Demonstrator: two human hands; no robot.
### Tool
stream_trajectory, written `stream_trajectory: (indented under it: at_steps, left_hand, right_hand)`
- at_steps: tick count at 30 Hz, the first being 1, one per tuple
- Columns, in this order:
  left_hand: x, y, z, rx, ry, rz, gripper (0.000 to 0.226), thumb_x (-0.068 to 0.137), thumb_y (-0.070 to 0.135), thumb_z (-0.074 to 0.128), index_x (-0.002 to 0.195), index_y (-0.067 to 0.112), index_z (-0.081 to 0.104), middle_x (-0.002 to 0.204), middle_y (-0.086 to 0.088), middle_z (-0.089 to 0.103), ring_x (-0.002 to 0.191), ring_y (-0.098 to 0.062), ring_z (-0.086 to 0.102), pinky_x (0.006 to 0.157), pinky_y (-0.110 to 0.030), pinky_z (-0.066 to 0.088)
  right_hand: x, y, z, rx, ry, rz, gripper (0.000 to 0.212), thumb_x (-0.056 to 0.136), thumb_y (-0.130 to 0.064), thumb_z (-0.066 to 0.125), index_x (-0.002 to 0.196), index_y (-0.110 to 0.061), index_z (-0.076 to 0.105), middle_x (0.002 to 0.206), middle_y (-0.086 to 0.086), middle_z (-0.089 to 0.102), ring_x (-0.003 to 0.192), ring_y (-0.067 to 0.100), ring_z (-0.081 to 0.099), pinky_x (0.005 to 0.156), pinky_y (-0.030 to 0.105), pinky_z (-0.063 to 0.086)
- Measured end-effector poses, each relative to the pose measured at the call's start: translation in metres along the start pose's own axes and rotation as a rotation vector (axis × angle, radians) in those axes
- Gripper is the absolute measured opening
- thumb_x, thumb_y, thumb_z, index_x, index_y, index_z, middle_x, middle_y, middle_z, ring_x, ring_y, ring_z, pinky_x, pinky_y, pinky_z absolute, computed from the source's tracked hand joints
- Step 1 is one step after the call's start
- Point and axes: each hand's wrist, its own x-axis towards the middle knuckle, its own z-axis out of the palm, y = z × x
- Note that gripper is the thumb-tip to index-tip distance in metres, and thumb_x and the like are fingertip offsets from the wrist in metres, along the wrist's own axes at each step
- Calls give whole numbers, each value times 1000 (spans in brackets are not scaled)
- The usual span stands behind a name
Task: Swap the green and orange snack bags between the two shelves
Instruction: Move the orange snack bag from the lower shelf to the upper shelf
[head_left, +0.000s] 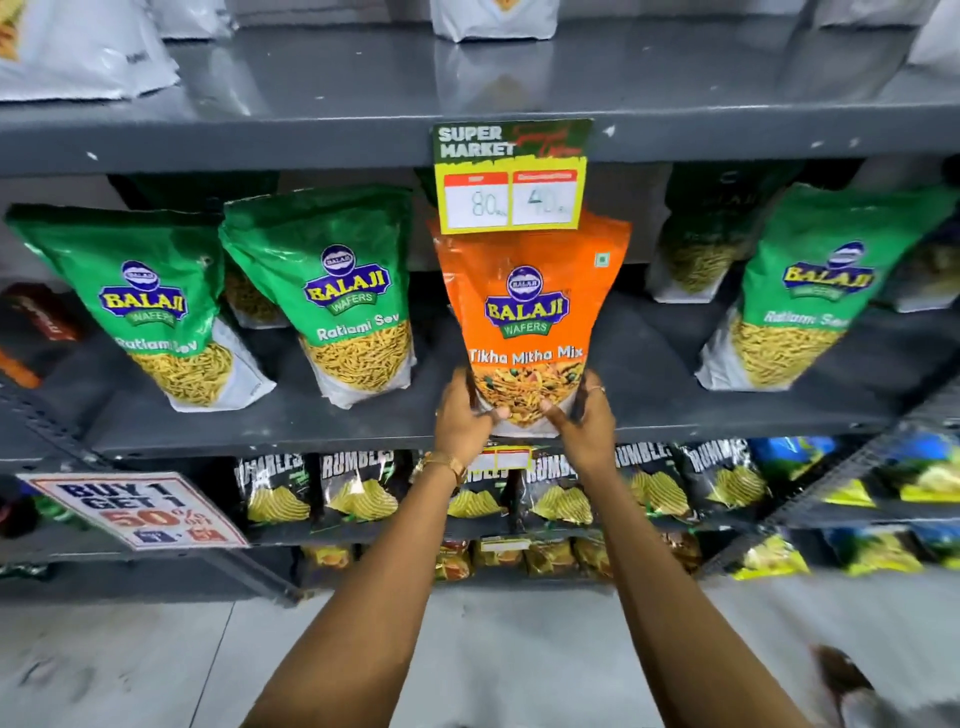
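An orange Balaji snack bag (530, 312) stands upright at the middle of the grey middle shelf (311, 415), near its front edge. My left hand (465, 410) grips its lower left corner and my right hand (584, 415) grips its lower right corner. Green Balaji snack bags stand on the same shelf: two to the left (140, 306) (348, 301) and one to the right (800, 296). More green bags sit behind them in shadow, partly hidden.
A yellow price tag (511, 176) hangs from the upper shelf edge (260, 135), overlapping the orange bag's top. White bags (493, 18) stand on the upper shelf. Black chip bags (358, 488) fill the shelf below. A promo sign (140, 509) sits at lower left.
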Motion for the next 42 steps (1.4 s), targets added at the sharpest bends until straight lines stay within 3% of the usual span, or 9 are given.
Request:
stream_trajectory:
  at_steps: [2,6,10,13,16,19,31,36,42]
  left_hand:
    - [-12,1,1,61,-18,-7,67,76,12,78,134,13,44,134,-14,58,125,-33,54,103,-50,45]
    - [-41,10,8,123,-80,-9,63,75,10,79,130,11,50,131,-15,61,122,-34,56,102,-51,46]
    - [-77,22,15,130,-163,-62,62,71,6,80,127,12,53,129,-13,64,120,-33,59,103,-48,47]
    - [-99,35,19,262,-219,-7,60,71,8,81,124,13,54,128,-12,66,119,-33,59,98,-42,49]
    - [-120,55,20,293,-256,54,57,72,12,80,122,14,54,125,-10,67,116,-33,61,95,-40,50]
    - [-132,88,10,234,-281,140,58,71,14,82,122,14,54,124,-8,67,116,-30,60,100,-46,49]
    - [-114,250,-86,153,25,723,49,76,27,78,119,14,58,118,-6,69,109,-25,63,93,-38,50]
    - [-72,286,-115,79,112,780,48,81,20,73,125,19,54,123,-4,66,115,-24,60,101,-41,49]
    - [-16,297,-131,120,181,697,45,85,9,68,127,12,52,125,-11,64,118,-28,58,103,-44,47]
  right_hand:
    - [-13,0,-14,10,-44,-23,53,84,-19,69,129,-9,43,95,-14,55,87,0,51,74,28,39]
    - [-33,-7,-45,35,-108,33,59,80,-9,71,130,-18,40,126,5,61,116,23,55,91,34,44]
    - [-78,-6,-72,28,-66,62,53,78,-7,72,123,-15,45,114,4,66,108,27,61,88,39,53]
    - [-119,-5,-89,89,15,53,45,79,-4,71,111,-25,48,95,-15,63,91,9,64,69,14,54]
    - [-140,-21,-110,78,68,13,47,80,-6,71,109,-33,46,96,-13,64,92,10,63,71,20,53]
    - [-140,-56,-137,38,98,-58,52,79,-8,72,103,-47,47,88,-22,66,84,-7,64,64,8,49]
    - [-57,-238,-181,167,193,-508,52,79,-8,72,125,-16,50,82,-24,62,68,-15,61,57,1,44]
    - [2,-290,-164,170,140,-622,49,82,-14,70,126,-21,50,103,-13,61,96,16,66,70,16,55]
    - [70,-304,-123,198,56,-550,48,83,-13,70,126,-18,50,99,-8,64,96,12,62,64,6,50]
